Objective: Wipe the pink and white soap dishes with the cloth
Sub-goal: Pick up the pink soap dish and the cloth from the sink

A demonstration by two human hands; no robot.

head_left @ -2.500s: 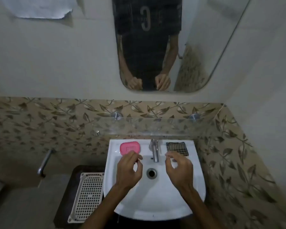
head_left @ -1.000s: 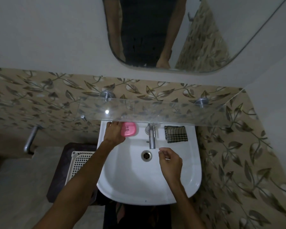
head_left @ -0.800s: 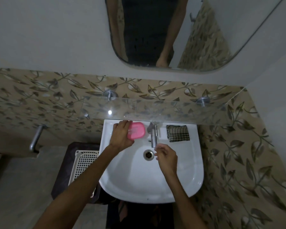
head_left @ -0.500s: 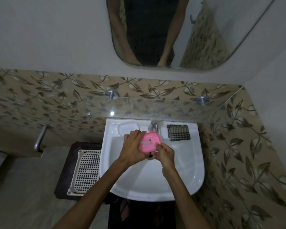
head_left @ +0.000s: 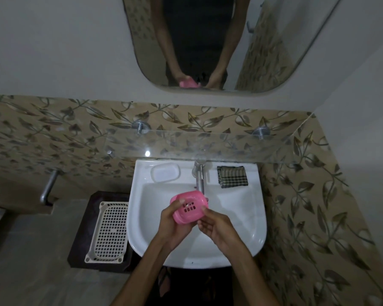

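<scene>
I am observing two bare forearms, no sleeves reaching the wrists. The left hand [head_left: 175,226] and right hand [head_left: 219,228] are wearing no rings, watches or gloves. In the mirror [head_left: 274,62] a dark short-sleeved top is showing.

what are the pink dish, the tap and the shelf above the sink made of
Pink dish: looks like moulded plastic, a solid glossy colour with slots punched in its base. Tap: metal, probably chromed or steel, with a grey shine. Shelf: clear glass, or possibly acrylic; the leaf tiles show through it and a light glints on it.
</scene>
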